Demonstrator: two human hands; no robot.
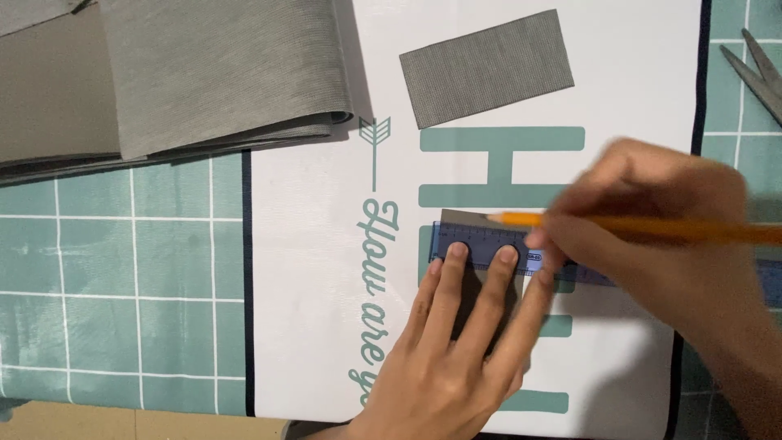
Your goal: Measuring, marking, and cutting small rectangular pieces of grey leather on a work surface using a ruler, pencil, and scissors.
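My left hand [456, 350] presses flat on a clear blue ruler [481, 242] that lies across a grey fabric piece [458, 217], mostly hidden under the hand. My right hand [660, 236] holds an orange pencil [570, 222], its tip at the ruler's upper edge near the fabric's top. A second cut grey fabric rectangle [486, 69] lies apart, higher up on the white printed mat [309, 269].
Folded grey fabric [179, 73] is stacked at the top left. Grey scissors [762, 73] lie at the right edge on the teal checked tablecloth [122, 269]. A strip of brown surface shows at the bottom left.
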